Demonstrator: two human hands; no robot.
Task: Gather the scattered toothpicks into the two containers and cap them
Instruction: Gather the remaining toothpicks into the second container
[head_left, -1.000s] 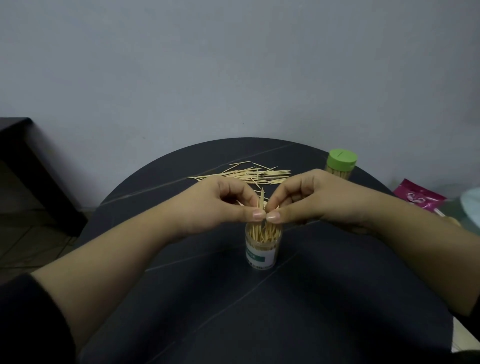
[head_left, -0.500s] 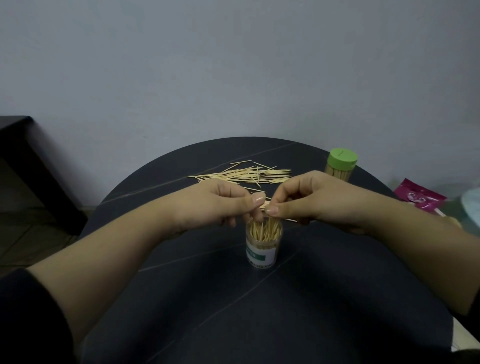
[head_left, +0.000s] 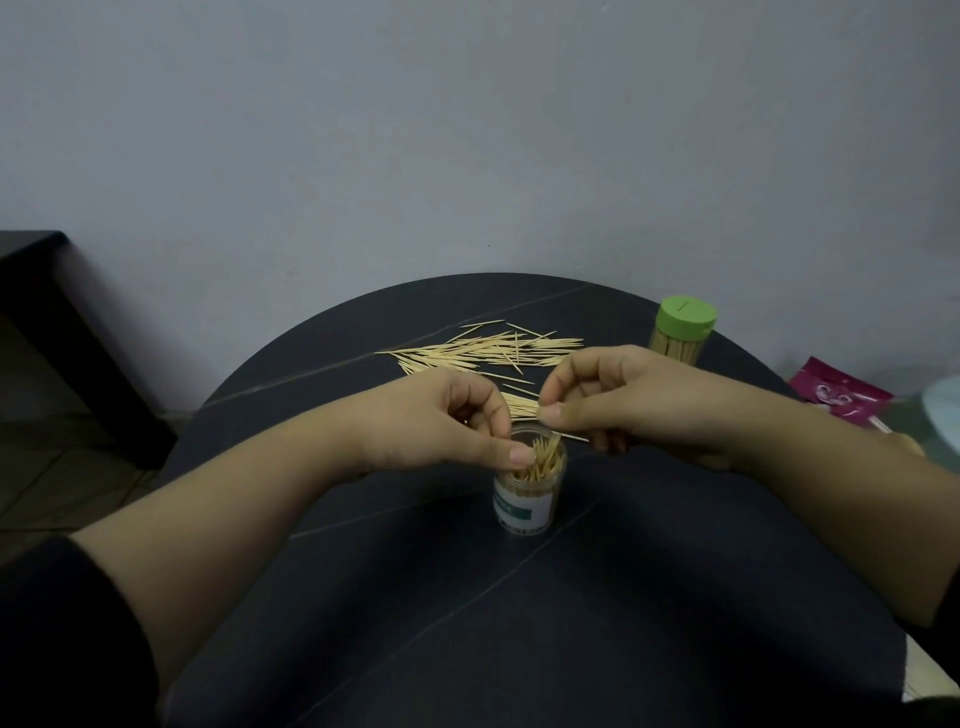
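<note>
two toothpick containers stand on the round dark table (head_left: 519, 649). the open one, a small clear plastic jar with a white and green label (head_left: 525, 499), stands upright at the centre of the frame. it is packed with pale wooden toothpicks (head_left: 543, 460) standing on end, points up and leaning toward the right. the other, a clear tube with a green lid (head_left: 683, 330), stands capped in the upper right, at the far edge of the table.

the left hand (head_left: 441, 421) sits at the jar's mouth with its fingers curled. its thumb tip lies on the near left of the rim; whether it pinches the rim or the sticks inside cannot be told. the right hand (head_left: 639, 400) is just right of the jar and a little above it. its thumb and forefinger are pressed together on a small bundle of toothpicks (head_left: 519, 406). the bundle's long axis runs nearly level across the frame, its free ends pointing left toward the other hand. one thin stick pokes out rightward below the thumb.

the loose pile of scattered toothpicks (head_left: 488, 351) lies flat above the hands, toward the far side of the table. most lie side by side with their long axes running left to right, rising slightly to the right, and a few cross them at angles.

a pink foil packet (head_left: 841, 397) lies at the right edge. a dark piece of furniture (head_left: 47, 291) stands at the left, against the grey wall (head_left: 467, 130).
</note>
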